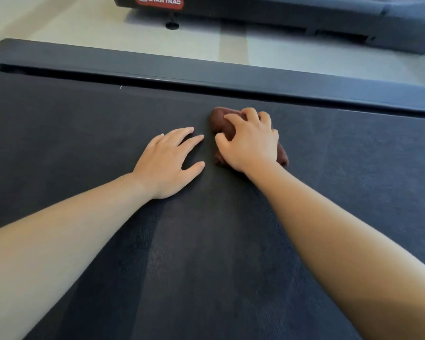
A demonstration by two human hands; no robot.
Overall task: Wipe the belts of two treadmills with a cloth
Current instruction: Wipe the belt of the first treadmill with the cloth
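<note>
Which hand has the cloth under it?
The right hand. Its grip is closed on the brown cloth, while the left hand lies flat and bare on the belt.

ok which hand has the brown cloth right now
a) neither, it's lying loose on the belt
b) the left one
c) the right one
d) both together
c: the right hand is curled over the bunched brown cloth and pressing it on the belt, while the left hand lies flat and bare on the belt beside it, not touching the cloth.
</note>
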